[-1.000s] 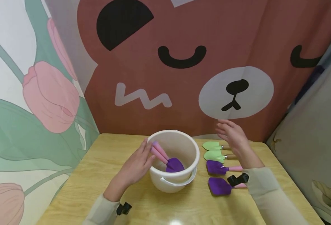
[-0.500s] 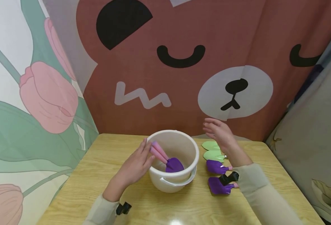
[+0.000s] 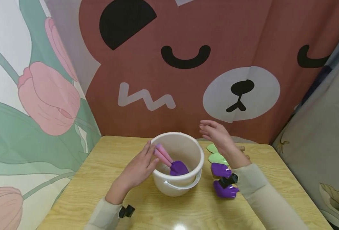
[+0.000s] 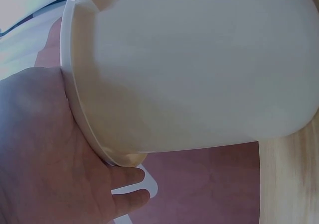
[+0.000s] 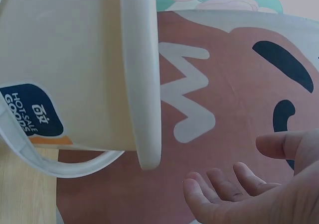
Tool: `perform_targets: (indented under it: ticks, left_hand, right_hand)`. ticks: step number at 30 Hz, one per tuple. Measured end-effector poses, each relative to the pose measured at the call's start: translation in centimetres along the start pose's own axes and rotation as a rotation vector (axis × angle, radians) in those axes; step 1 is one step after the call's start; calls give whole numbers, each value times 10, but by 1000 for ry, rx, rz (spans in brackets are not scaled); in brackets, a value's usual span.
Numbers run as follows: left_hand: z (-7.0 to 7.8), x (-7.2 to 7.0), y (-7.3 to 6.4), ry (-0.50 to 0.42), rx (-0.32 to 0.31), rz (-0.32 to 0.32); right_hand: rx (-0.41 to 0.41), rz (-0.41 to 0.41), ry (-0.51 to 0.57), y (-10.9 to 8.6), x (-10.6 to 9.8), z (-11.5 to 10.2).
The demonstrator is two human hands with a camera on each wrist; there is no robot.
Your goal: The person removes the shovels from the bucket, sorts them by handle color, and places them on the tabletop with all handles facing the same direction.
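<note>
A white bucket [image 3: 175, 188] stands upright on the table, its handle hanging down at the front right. Inside it lean toy shovels with pink handles [image 3: 163, 155]; one purple blade [image 3: 179, 168] shows. My left hand [image 3: 139, 167] rests on the bucket's left rim, fingers extended; the left wrist view shows its palm [image 4: 50, 149] against the rim. Above and right of the bucket hovers my right hand [image 3: 216, 134], holding nothing, fingers loosely bent, apart from the rim in the right wrist view. Below it lie two green trowels [image 3: 217, 158] and two purple shovels [image 3: 225, 190], their handles partly hidden by my arm.
The wooden table [image 3: 100, 179] ends at a hanging brown bear-print cloth [image 3: 146, 124]. A tulip-print cloth [image 3: 48, 99] closes off the left side, and a grey cloth [image 3: 325, 143] hangs on the right.
My right hand has moved left, from above the trowels toward the bucket's right rim. My left hand, the bucket and the shovels inside it have stayed put.
</note>
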State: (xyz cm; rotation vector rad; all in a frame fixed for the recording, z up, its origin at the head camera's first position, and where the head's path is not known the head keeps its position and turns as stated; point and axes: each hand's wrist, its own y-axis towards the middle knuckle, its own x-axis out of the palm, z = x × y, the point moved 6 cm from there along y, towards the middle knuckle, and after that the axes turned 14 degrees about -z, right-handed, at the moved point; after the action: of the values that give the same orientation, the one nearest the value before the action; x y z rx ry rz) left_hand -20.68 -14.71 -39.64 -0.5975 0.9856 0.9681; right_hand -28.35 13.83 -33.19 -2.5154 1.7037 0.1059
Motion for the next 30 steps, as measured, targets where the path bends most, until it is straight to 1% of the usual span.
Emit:
perform_targets:
  ticks: [6,12,17,23,27,30]
  left_hand:
    - [0,-1,-1,4,-2,-11]
    - [-3,-3,-3,12,-5,-12]
    - [-7,-2,-5,16,-14,-9]
    - [-7,-3,-5,11,1,4]
    - [-7,-3,-5,28,14,17]
    - [-8,-3,-6,27,13,14]
  right_hand:
    - [4,-15,-2,4,10,-1]
    - [-3,-37,13,9,25,-3]
    - [10,-58,-13,12,38,-4]
    - [12,-56,-33,15,50,-3]
    - [16,-67,-55,17,58,-3]
    - [7,-86,-72,21,64,-1]
